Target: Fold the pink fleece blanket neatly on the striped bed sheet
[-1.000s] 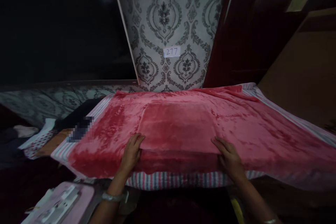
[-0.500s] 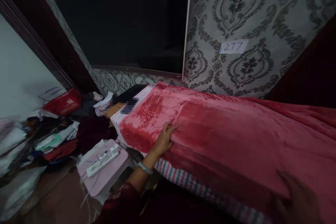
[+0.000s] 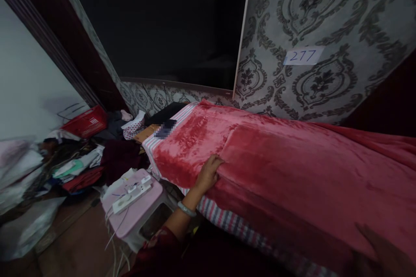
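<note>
A plush red blanket (image 3: pixel 292 181) lies spread out, with one layer folded over on top of it. At the left corner of that folded layer, my left hand (image 3: pixel 209 175) pinches the fabric between thumb and fingers. My right hand (image 3: pixel 381 251) rests at the blanket's near right part, dim and partly cut off by the frame's lower edge. Its fingers look stretched out over the fabric, with the thumb apart. Beneath the blanket's near edge shows a striped cloth (image 3: pixel 224 216).
To the left stands a pink stool (image 3: pixel 152 194) with a white power strip (image 3: pixel 131 197) and cords. Piled clothes (image 3: pixel 81 169) and a red basket (image 3: pixel 86 121) lie beyond. A large dark screen (image 3: pixel 162 26) hangs behind. A blurred dark object (image 3: pixel 165 129) sits near the blanket's far-left end.
The view has shifted slightly, so the scene sits a little further right. My left hand keeps its hold on the blanket's corner. My right hand sits slightly lower and further right in view.
</note>
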Available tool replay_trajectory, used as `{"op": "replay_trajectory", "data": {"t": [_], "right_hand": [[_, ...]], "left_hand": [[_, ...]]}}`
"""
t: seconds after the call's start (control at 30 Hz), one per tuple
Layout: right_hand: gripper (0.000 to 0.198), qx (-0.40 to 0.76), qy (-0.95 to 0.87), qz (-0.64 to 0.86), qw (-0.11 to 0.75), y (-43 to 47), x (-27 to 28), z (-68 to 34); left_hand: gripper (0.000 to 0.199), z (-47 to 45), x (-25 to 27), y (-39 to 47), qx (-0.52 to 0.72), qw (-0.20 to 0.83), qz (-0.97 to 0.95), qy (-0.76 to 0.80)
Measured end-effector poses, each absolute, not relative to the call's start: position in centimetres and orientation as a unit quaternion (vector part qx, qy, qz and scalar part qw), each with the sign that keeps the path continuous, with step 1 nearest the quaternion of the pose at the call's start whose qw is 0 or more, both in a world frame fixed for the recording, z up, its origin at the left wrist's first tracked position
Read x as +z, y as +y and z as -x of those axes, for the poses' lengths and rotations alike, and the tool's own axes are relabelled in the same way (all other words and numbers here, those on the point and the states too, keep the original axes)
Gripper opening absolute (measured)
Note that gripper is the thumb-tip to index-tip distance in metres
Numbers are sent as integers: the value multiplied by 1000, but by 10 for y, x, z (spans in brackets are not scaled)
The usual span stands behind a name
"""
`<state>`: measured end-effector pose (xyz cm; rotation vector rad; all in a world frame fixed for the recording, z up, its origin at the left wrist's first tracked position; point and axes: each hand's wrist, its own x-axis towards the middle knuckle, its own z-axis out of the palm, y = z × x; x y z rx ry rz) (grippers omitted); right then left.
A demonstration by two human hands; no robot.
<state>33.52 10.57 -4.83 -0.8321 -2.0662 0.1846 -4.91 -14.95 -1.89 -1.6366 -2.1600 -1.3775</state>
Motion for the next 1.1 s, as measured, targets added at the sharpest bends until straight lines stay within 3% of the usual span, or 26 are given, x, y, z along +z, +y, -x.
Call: {"op": "replay_trajectory", "data": {"t": [0.13, 0.37, 0.5, 0.83, 1.1], "right_hand": [[68, 29, -847, 305, 434, 108, -53, -338], [65, 65, -839, 366, 397, 108, -64, -338], [64, 73, -836, 355, 412, 108, -63, -335], [52, 65, -823, 334, 455, 109, -63, -323], [55, 81, -808, 346, 470, 105, -54, -317]], "left_hand": [[74, 49, -18, -151, -453, 46, 541, -708], [72, 47, -7, -155, -443, 21, 544, -712], [77, 45, -4, -156, -446, 17, 525, -724], [66, 57, -10, -151, -434, 64, 533, -724], [59, 64, -10, -145, -441, 101, 541, -709]]}}
